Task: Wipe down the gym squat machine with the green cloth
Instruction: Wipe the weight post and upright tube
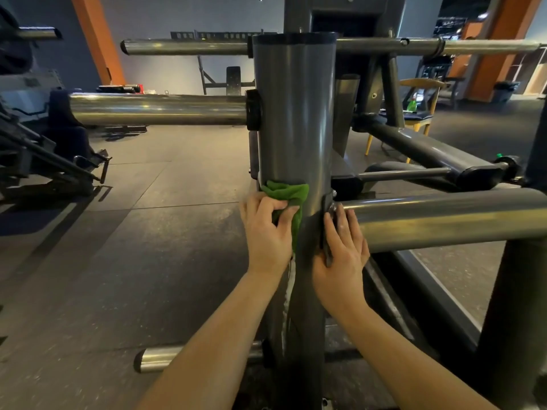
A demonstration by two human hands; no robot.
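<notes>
I see the green cloth (288, 195) bunched against the left front side of the upright post (294, 113) of the squat machine (414, 146), at about the height where the horizontal steel bar (444, 220) joins the post on the right. My left hand (268, 229) has its fingers curled round the cloth and pushes it onto the painted tube; a strip of the cloth hangs down beside the palm. My right hand (344, 247) holds nothing: its fingers lie nearly straight and close together on the bracket at the root of that bar, I think to steady me. The cloth is soft and light. It folds easily and can slide out of a loose grip, so I judge it better to hold it as a thick wad under palm and fingers, not by one corner. The post looks stiff, heavy and smooth, so it should not move under pressure and firm strokes should be safe. The bolt heads near the bracket could catch the fabric.
</notes>
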